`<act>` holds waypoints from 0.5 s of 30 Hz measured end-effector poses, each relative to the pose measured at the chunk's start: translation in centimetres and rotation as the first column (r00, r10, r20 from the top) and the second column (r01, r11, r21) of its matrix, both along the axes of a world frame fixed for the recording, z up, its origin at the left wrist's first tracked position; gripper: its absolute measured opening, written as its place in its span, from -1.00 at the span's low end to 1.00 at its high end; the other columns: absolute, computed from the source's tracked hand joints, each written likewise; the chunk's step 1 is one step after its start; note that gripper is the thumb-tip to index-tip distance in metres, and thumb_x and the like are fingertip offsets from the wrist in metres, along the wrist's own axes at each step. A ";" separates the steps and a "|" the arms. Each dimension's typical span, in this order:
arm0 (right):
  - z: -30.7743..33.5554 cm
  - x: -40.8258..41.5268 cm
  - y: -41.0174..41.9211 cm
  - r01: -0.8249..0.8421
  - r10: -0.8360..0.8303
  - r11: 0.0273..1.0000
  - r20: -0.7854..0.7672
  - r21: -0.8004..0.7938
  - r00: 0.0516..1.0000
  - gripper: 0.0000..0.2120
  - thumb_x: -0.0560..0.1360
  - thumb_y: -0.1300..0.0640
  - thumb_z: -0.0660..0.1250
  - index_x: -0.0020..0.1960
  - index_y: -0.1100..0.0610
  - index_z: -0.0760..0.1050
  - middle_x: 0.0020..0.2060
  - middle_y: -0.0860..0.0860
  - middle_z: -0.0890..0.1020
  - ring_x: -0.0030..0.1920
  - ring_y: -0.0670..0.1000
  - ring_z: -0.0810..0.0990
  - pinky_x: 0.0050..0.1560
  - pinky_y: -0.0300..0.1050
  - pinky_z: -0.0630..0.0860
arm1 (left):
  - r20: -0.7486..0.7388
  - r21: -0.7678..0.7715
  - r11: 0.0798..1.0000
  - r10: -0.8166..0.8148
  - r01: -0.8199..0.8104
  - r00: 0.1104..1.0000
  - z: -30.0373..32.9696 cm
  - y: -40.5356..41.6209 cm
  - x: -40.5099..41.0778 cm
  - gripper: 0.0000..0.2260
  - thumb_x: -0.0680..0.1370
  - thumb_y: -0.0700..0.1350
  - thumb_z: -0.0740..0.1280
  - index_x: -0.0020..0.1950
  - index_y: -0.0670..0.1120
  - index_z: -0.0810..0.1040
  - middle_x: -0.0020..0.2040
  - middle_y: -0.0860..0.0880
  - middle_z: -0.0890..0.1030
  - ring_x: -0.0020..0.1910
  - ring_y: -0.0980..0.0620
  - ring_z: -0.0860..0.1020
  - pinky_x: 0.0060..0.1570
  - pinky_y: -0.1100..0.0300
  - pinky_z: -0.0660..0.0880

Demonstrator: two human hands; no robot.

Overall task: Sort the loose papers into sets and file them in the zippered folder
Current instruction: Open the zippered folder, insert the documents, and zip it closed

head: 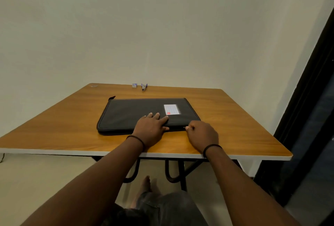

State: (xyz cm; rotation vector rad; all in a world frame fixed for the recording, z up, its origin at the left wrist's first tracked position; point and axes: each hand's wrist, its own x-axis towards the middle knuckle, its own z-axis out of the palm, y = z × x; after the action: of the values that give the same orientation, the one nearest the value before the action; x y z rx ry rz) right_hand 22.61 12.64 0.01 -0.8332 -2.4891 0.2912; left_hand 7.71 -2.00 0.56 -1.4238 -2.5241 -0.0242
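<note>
A black zippered folder [133, 111] lies flat and closed on the wooden table [59, 122], with a white label [170, 109] on its right part. My left hand [151, 128] rests flat on the folder's near edge, fingers straight. Just to its right, my right hand [202, 136] pinches the small zipper pull [185, 127] at the folder's near edge. No loose papers are in view.
A small stapler [144, 86] and a little box [134, 85] stand at the table's far edge by the wall. A dark door frame [310, 110] runs down the right side. The table's near edge is just behind my wrists.
</note>
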 end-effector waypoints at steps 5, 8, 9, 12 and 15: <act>0.3 1.5 2.1 0.239 -0.240 0.969 -0.014 -0.063 0.971 -0.73 0.59 -0.05 0.20 -0.19 0.05 0.53 -0.22 0.00 0.60 -0.23 0.05 0.52 -0.26 -0.14 0.42 | -0.071 -0.013 0.999 -0.031 0.030 0.997 0.1 -1.8 -0.5 -0.54 0.69 0.13 0.04 0.59 0.11 0.14 0.52 -0.07 0.32 0.47 -0.14 0.33 0.25 0.02 0.45; 0.6 1.3 1.9 0.238 -0.238 0.970 0.005 -0.050 0.971 -0.75 0.60 -0.04 0.19 -0.12 0.04 0.55 -0.14 0.01 0.61 -0.18 0.08 0.53 -0.23 -0.14 0.39 | -0.080 -0.026 0.999 -0.042 0.040 0.996 0.4 -2.5 -0.5 -0.55 0.69 0.12 0.05 0.59 0.13 0.13 0.55 -0.05 0.29 0.49 -0.13 0.31 0.25 0.02 0.47; 0.7 1.2 2.0 0.230 -0.230 0.972 0.007 -0.043 0.973 -0.75 0.60 -0.04 0.19 -0.12 0.04 0.55 -0.14 0.01 0.62 -0.17 0.09 0.54 -0.24 -0.13 0.39 | -0.071 -0.035 0.998 -0.048 0.046 0.996 0.5 -2.7 -0.4 -0.55 0.69 0.12 0.05 0.59 0.13 0.13 0.56 -0.05 0.28 0.50 -0.13 0.30 0.27 0.01 0.47; 0.7 1.3 2.4 0.160 -0.160 0.987 0.019 -0.019 0.987 -0.75 0.61 -0.02 0.18 -0.15 0.05 0.53 -0.16 0.02 0.62 -0.20 0.08 0.51 -0.28 -0.14 0.36 | 0.042 -0.030 0.997 -0.070 0.071 0.997 0.9 -3.5 -0.8 -0.53 0.65 0.21 0.10 0.55 0.15 0.22 0.50 -0.03 0.37 0.43 -0.07 0.39 0.27 0.03 0.47; 1.0 1.6 3.1 0.057 -0.057 0.998 0.039 -0.005 0.998 -0.77 0.60 -0.03 0.19 -0.14 0.01 0.53 -0.17 -0.01 0.60 -0.17 0.08 0.50 -0.27 -0.12 0.35 | 0.213 0.012 1.000 -0.024 0.022 0.977 3.4 -3.2 -1.7 -0.48 0.57 0.37 0.09 0.22 0.05 0.58 -0.04 0.02 0.65 -0.11 0.07 0.58 -0.08 0.16 0.52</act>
State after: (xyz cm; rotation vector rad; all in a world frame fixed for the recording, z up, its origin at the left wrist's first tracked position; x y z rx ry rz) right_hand 24.25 15.71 1.00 -0.9191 -2.4961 0.2650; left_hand 5.99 -5.16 4.00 -1.5207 -2.6719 -0.2032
